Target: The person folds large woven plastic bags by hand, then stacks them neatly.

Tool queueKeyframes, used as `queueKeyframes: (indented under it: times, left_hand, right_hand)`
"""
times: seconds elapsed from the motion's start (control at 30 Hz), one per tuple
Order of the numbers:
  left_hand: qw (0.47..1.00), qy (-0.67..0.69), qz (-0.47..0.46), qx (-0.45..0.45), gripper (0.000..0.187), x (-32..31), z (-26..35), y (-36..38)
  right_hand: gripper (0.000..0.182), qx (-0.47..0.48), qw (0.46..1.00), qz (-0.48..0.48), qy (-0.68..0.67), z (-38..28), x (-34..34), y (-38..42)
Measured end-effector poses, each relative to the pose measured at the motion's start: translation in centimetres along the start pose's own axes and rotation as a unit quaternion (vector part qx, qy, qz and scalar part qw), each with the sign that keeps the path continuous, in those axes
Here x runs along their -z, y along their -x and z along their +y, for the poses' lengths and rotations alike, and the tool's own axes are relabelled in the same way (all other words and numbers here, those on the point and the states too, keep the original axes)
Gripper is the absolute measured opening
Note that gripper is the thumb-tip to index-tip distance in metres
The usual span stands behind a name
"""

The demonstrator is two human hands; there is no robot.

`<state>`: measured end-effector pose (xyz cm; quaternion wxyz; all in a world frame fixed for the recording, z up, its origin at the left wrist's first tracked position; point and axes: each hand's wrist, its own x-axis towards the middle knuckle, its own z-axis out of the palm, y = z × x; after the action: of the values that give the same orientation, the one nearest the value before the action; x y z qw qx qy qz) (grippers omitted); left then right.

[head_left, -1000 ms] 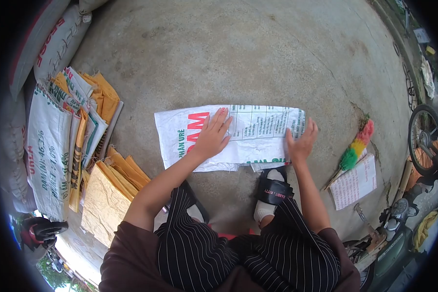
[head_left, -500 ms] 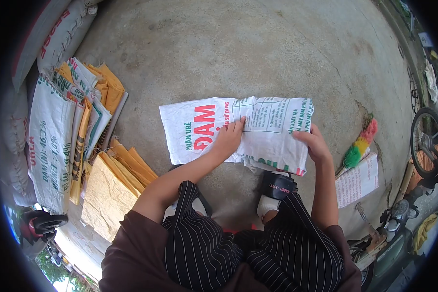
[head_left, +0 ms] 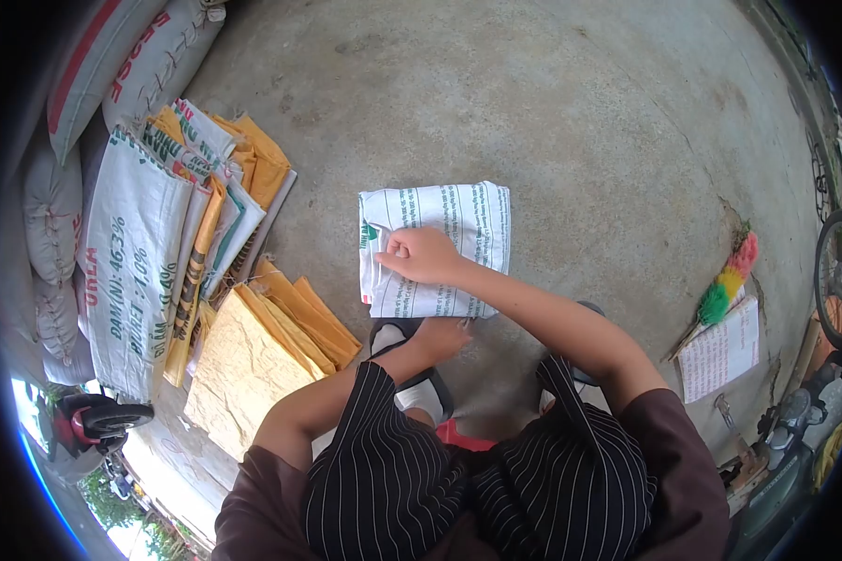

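Observation:
A white woven sack [head_left: 449, 210] with green print, folded into a compact rectangle, lies on the concrete in front of me. My right hand [head_left: 423, 254] reaches across its left part, fingers curled and thumb at the sack's left edge, gripping the fabric there. Just below the sack's lower edge is my left hand [head_left: 444, 338], beside my shoe; its fingers are mostly hidden and I cannot tell whether they hold anything.
Folded white sacks [head_left: 140, 252] and yellow sacks [head_left: 253, 337] are stacked at the left, beside filled sacks [head_left: 51, 215]. To the right lie a colourful duster [head_left: 725, 285] and a printed sheet [head_left: 720, 351]. Motorbike parts [head_left: 795, 421] stand at the lower right.
The sack's right part has been folded over to the left, covering the red lettering. My right hand has crossed leftward with it, and my left hand has moved down to the lower edge.

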<state>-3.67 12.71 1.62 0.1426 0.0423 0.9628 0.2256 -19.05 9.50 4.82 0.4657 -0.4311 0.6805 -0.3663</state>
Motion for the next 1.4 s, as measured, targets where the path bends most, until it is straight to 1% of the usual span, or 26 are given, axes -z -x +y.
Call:
queueKeyframes:
  times: [0.03, 0.07, 0.1, 0.13, 0.17, 0.2, 0.23, 0.27, 0.33, 0.37, 0.43, 0.47, 0.5, 0.53, 0.6, 0.63, 0.73, 0.9, 0.97, 1.0, 1.03, 1.1, 1.13, 1.2, 1.3, 1.4]
  left_hand:
    - [0.995, -0.059, 0.06, -0.061, 0.038, 2.0, 1.2, 0.6]
    - [0.995, -0.056, 0.061, -0.055, 0.038, 3.3, 1.7, 1.4]
    - [0.989, 0.145, 0.001, -0.01, 0.031, 4.7, 1.7, 2.5]
    - [0.938, 0.34, -0.06, 0.034, 0.026, 6.3, 1.8, 3.5]
    - [0.864, 0.469, -0.063, 0.173, 0.025, 9.4, 1.5, 3.6]
    - [0.754, 0.579, -0.062, 0.304, 0.024, 11.7, 0.5, 3.4]
    - [0.807, 0.449, 0.151, 0.354, 0.018, 10.3, -0.9, 3.6]
    - [0.843, 0.311, 0.235, 0.37, 0.018, 12.8, -1.9, 2.6]
    - [0.91, 0.035, 0.324, 0.256, 0.032, 12.7, -4.9, 0.2]
    - [0.909, 0.032, 0.325, 0.259, 0.032, 11.5, -6.2, -0.5]
    - [0.926, -0.015, 0.265, 0.269, 0.056, 8.4, -8.4, -1.7]
    - [0.923, -0.012, 0.268, 0.276, 0.056, 8.0, -8.5, -1.6]
    - [0.923, -0.012, 0.238, 0.303, 0.06, 7.6, -8.4, -1.6]
    - [0.922, -0.011, 0.207, 0.327, 0.065, 6.9, -8.2, -1.7]
    - [0.92, -0.012, 0.208, 0.331, 0.066, 4.5, -8.9, -1.8]
    - [0.92, -0.022, 0.209, 0.332, 0.068, 3.7, -9.4, -1.8]
    - [0.925, -0.026, 0.197, 0.324, 0.071, 3.4, -10.6, -2.1]
    - [0.93, -0.04, 0.208, 0.301, 0.072, 4.2, -10.9, -1.9]
    - [0.903, -0.015, 0.293, 0.314, 0.074, 3.9, -10.6, -1.4]
    - [0.877, 0.022, 0.326, 0.352, 0.075, 3.3, -10.3, -1.3]
    - [0.879, 0.023, 0.324, 0.35, 0.075, 3.7, -9.9, -1.2]
    - [0.908, -0.058, 0.256, 0.325, 0.075, 3.6, -8.4, -1.2]
    - [0.908, -0.05, 0.252, 0.33, 0.075, 3.8, -7.2, -1.7]
    - [0.933, -0.034, 0.227, 0.277, 0.076, 3.7, -5.4, -2.8]
    - [0.931, -0.048, 0.214, 0.293, 0.078, 0.5, -7.9, -3.0]
    - [0.932, -0.051, 0.205, 0.295, 0.082, 0.3, -7.6, -3.1]
  right_hand:
    - [0.026, 0.052, 0.998, 0.028, -0.006, 0.8, -0.6, -0.1]
    - [0.02, 0.071, 0.997, 0.022, 0.009, 1.3, -0.9, -0.3]
    - [0.02, 0.07, 0.997, 0.017, 0.009, 1.6, -1.1, -0.4]
    - [0.017, 0.089, 0.996, 0.016, 0.02, 1.8, -1.2, -0.3]
    - [0.014, 0.107, 0.994, 0.015, 0.031, 2.1, -1.4, -0.1]
    - [0.014, 0.105, 0.994, 0.012, 0.033, 2.4, -1.6, 0.1]
    - [0.012, 0.16, 0.985, 0.025, 0.067, 3.0, -2.0, 0.3]
    - [0.012, 0.215, 0.971, 0.037, 0.1, 3.1, -2.2, 0.5]
    - [0.013, 0.216, 0.973, 0.027, 0.081, 3.0, -2.2, 1.3]
    - [0.015, 0.215, 0.974, 0.02, 0.06, 2.8, -2.1, 2.0]
    - [0.022, 0.186, 0.977, 0.041, 0.09, 2.8, 0.0, 4.2]
    - [0.03, 0.196, 0.944, 0.172, 0.203, 3.2, 1.2, 5.3]
    - [0.038, 0.199, 0.88, 0.298, 0.311, 3.6, 1.9, 5.9]
    - [0.038, 0.199, 0.882, 0.29, 0.314, 3.8, 2.0, 5.9]
    - [0.059, 0.065, 0.921, 0.218, 0.315, 4.1, 2.0, 5.6]
    - [0.059, 0.06, 0.922, 0.216, 0.316, 4.6, 1.7, 5.2]
    - [0.076, 0.011, 0.902, 0.169, 0.397, 6.7, 0.2, 3.6]
    - [0.077, 0.009, 0.895, 0.176, 0.409, 7.1, -0.2, 3.3]
    - [0.077, 0.019, 0.896, 0.179, 0.406, 6.7, 0.7, 3.1]
    - [0.078, 0.03, 0.903, 0.182, 0.389, 6.6, 0.8, 3.4]
    - [0.079, 0.036, 0.911, 0.18, 0.369, 6.3, 0.7, 3.8]
    - [0.08, 0.039, 0.912, 0.174, 0.37, 6.4, 0.7, 3.9]
    - [0.08, 0.034, 0.91, 0.175, 0.374, 6.2, 0.7, 3.9]
    - [0.081, 0.031, 0.899, 0.183, 0.395, 7.2, 0.2, 3.7]
    - [0.082, 0.013, 0.903, 0.172, 0.394, 7.7, -0.1, 3.3]
    - [0.079, 0.006, 0.905, 0.171, 0.391, 7.6, -0.2, 3.9]
